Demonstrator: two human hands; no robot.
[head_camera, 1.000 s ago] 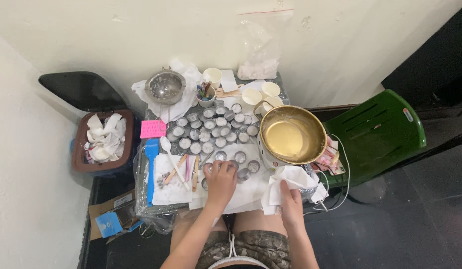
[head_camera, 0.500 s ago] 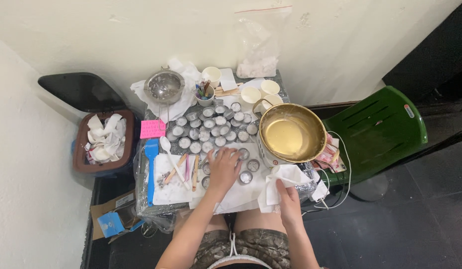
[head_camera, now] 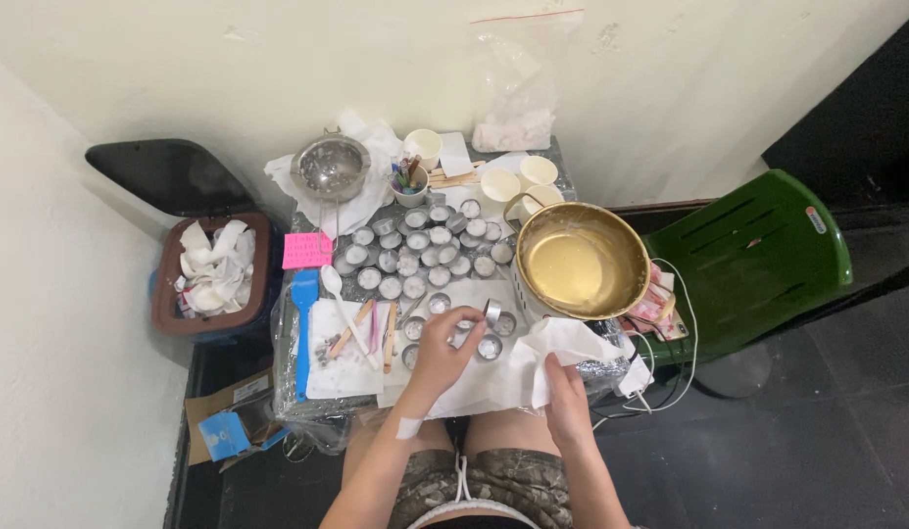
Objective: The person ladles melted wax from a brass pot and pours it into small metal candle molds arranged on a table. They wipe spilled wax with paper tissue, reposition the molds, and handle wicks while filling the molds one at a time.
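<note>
Fingers (head_camera: 461, 328) of left hand (head_camera: 440, 351) curled among small tins (head_camera: 490, 346), grip unclear; right hand (head_camera: 564, 400) flat on cloth (head_camera: 533, 358), cluttered table (head_camera: 307, 407).

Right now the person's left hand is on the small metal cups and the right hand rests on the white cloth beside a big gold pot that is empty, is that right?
Not quite: the gold pot is not empty; the head view shows pale yellowish liquid in it. The rest holds: the left hand is at the small metal cups, and the right hand rests on the white cloth beside the pot.
</note>
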